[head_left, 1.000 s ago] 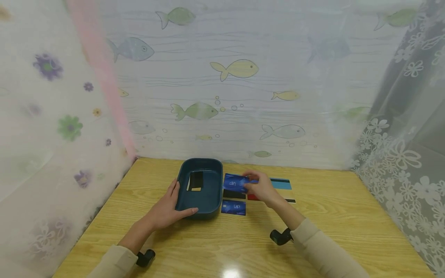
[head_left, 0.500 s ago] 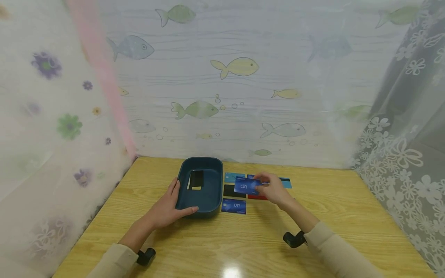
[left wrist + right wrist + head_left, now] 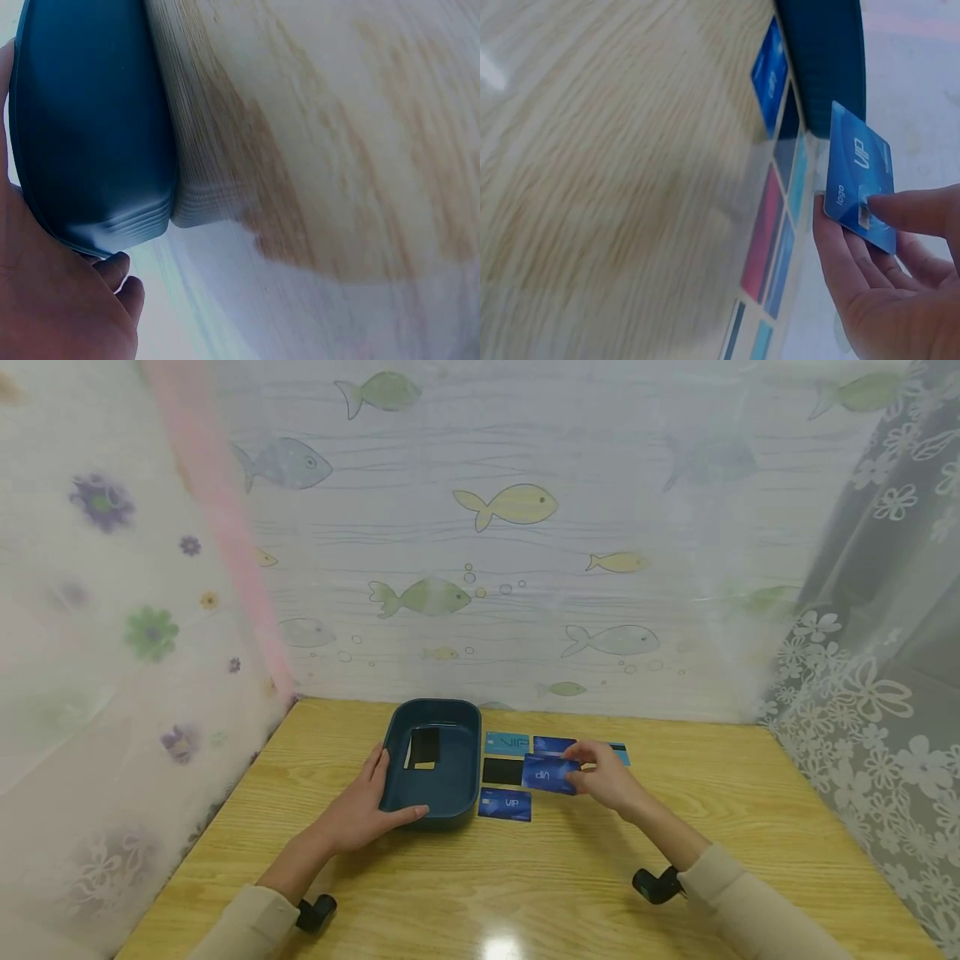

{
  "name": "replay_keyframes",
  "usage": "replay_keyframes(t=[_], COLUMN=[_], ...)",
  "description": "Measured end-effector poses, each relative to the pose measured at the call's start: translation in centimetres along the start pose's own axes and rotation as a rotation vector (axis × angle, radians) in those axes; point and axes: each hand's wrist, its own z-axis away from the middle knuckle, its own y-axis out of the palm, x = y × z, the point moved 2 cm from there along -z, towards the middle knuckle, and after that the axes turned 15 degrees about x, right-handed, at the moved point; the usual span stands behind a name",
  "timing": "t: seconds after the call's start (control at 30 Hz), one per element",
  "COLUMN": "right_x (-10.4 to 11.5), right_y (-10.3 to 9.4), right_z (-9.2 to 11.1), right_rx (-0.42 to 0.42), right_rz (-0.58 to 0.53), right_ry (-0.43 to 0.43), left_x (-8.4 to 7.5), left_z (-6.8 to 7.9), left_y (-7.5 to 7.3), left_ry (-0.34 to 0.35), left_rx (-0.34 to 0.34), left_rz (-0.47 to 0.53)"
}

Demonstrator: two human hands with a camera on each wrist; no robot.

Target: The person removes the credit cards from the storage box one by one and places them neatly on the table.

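In the head view a dark blue plastic tray [image 3: 454,785] stands left of centre, with black and pale cards [image 3: 425,747] inside. My left hand [image 3: 358,814] holds its near-left corner, thumb along the front wall and fingers on the left side. My right hand [image 3: 603,774] pinches a blue VIP card [image 3: 546,773] between thumb and fingers, raised above the laid-out cards. That card's printed face shows in the right wrist view, tilted upright. Under it the red card [image 3: 763,232], visible in the right wrist view, is hidden from the head view.
Beside the tray lie a light blue card [image 3: 506,743], a black card [image 3: 501,771] and a blue VIP card [image 3: 505,804]. Another blue card [image 3: 553,744] and a striped light blue card [image 3: 619,753] lie farther right. Patterned curtains [image 3: 480,568] hang behind the wooden table [image 3: 420,893].
My right hand has carried the blue VIP card rightward and slightly nearer, uncovering the light blue and black cards. My left hand and the tray have stayed in place.
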Motion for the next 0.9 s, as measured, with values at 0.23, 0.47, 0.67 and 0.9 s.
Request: replay_keyframes(t=[0.23, 0.47, 0.67, 0.9], right_x=[-0.7, -1.6, -2.1, -2.4], right_y=[-0.1, -0.4, -0.4, 0.1], right_z=[1.2, 1.9, 2.3, 2.5], right_rx=[0.016, 0.023, 0.014, 0.005], right_rz=[0.020, 0.035, 0.020, 0.037], right_ry=[0.022, 0.032, 0.069, 0.057], left_x=[-0.2, -0.2, -0.2, -0.1], left_z=[0.1, 0.1, 0.0, -0.1], left_y=[-0.1, -0.1, 0.0, -0.1], left_ry=[0.002, -0.011, -0.013, -0.014], left_rx=[0.001, 0.000, 0.001, 0.005], left_rz=[0.003, 0.001, 0.001, -0.003])
